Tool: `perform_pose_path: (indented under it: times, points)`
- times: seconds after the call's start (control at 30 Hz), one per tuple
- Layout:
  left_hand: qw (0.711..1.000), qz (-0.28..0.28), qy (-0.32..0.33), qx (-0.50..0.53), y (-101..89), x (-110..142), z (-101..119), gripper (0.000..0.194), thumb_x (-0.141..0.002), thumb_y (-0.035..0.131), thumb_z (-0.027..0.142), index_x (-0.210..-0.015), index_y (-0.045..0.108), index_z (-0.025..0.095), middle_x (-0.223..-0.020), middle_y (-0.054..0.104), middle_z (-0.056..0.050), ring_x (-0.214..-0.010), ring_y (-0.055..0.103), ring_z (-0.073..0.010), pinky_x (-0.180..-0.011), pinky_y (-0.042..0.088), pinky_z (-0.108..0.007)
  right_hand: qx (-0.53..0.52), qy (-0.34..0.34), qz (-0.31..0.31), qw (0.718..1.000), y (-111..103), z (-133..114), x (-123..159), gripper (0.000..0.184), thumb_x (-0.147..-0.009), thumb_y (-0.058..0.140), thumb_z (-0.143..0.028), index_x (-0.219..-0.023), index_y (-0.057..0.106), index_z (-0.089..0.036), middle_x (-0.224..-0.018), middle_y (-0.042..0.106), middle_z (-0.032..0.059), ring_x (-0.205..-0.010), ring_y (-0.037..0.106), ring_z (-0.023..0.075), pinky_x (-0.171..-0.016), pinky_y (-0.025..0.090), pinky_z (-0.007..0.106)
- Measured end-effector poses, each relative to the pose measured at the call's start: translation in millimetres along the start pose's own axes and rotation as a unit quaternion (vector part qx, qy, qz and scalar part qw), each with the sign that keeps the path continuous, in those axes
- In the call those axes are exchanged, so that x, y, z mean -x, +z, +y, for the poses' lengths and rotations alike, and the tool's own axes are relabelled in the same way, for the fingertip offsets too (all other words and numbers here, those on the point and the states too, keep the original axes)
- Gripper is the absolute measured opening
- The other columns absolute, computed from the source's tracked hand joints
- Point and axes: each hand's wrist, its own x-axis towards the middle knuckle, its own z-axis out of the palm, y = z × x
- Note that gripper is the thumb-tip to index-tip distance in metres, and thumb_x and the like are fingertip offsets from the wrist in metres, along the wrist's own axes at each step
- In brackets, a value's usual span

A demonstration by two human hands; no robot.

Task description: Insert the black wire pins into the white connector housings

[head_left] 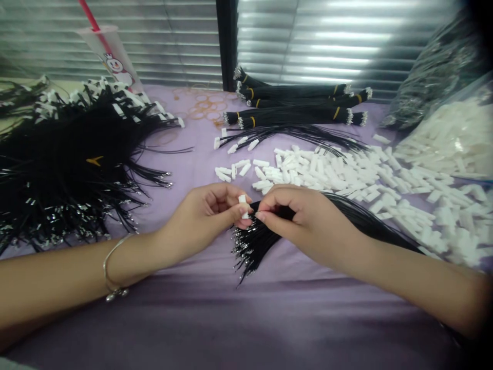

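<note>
Between thumb and fingers, my left hand (208, 213) pinches a small white plastic connector housing (243, 200). My right hand (298, 210) is closed in a pinch just to the right of it, the fingertips almost meeting. It seems to grip the end of a black wire, though the fingers hide most of that. Below both hands lies a bundle of black wires (254, 244) with shiny metal terminals at its near ends; it runs under my right hand and forearm. A large spread of loose white housings (327, 169) lies just beyond my right hand.
Black wires with white ends (69, 154) are heaped at the left. Banded wire bundles (292, 95) lie at the back, near loose rubber bands (206, 107). A cup with a red straw (115, 56) stands back left. Plastic bags (458, 128) sit at the right on the purple cloth (185, 318).
</note>
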Motion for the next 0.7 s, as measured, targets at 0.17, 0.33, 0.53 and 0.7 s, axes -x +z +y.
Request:
perform_pose_path:
  times: [0.17, 0.33, 0.53, 0.7]
  points:
    - [1.000, 0.000, -0.006, 0.013, 0.5, -0.1, 0.1, 0.012, -0.079, 0.063, 0.021, -0.085, 0.057, 0.013, -0.069, 0.065, 0.001, -0.066, 0.064, -0.0078, -0.067, 0.052, -0.016, 0.009, 0.002, 0.012, 1.000, -0.3, 0.3, 0.9, 0.011, -0.080, 0.053, -0.019, -0.071, 0.059, -0.017, -0.069, 0.056, -0.0031, -0.061, 0.047, 0.0075, -0.054, 0.034, 0.021]
    - [1.000, -0.008, 0.009, 0.003, -1.0, -0.6, -1.4, 0.013, -0.080, 0.063, 0.022, -0.088, 0.058, 0.013, -0.073, 0.065, 0.000, -0.068, 0.064, -0.0091, -0.068, 0.053, -0.018, -0.001, -0.014, -0.003, 1.000, -4.3, 2.5, 1.3, 0.011, -0.080, 0.053, -0.019, -0.070, 0.057, -0.017, -0.066, 0.054, -0.0032, -0.061, 0.047, 0.0082, -0.055, 0.033, 0.021]
    - [0.999, -0.027, 0.021, 0.001, -2.5, -2.7, -3.3, 0.015, -0.080, 0.062, 0.025, -0.089, 0.060, 0.013, -0.071, 0.065, 0.000, -0.068, 0.063, -0.0089, -0.069, 0.052, -0.018, -0.002, -0.009, -0.001, 1.000, -3.7, 2.9, -0.9, 0.011, -0.077, 0.053, -0.017, -0.065, 0.054, -0.017, -0.063, 0.051, -0.0036, -0.059, 0.045, 0.0082, -0.055, 0.033, 0.021]
    - [1.000, -0.016, 0.003, 0.011, -1.3, -3.0, -2.8, 0.013, -0.080, 0.063, 0.022, -0.088, 0.058, 0.012, -0.073, 0.065, 0.001, -0.068, 0.063, -0.0068, -0.068, 0.052, -0.015, -0.005, -0.004, 0.006, 1.000, -1.5, 1.5, -0.9, 0.012, -0.079, 0.053, -0.020, -0.068, 0.056, -0.018, -0.063, 0.052, -0.0041, -0.059, 0.045, 0.0077, -0.055, 0.033, 0.020]
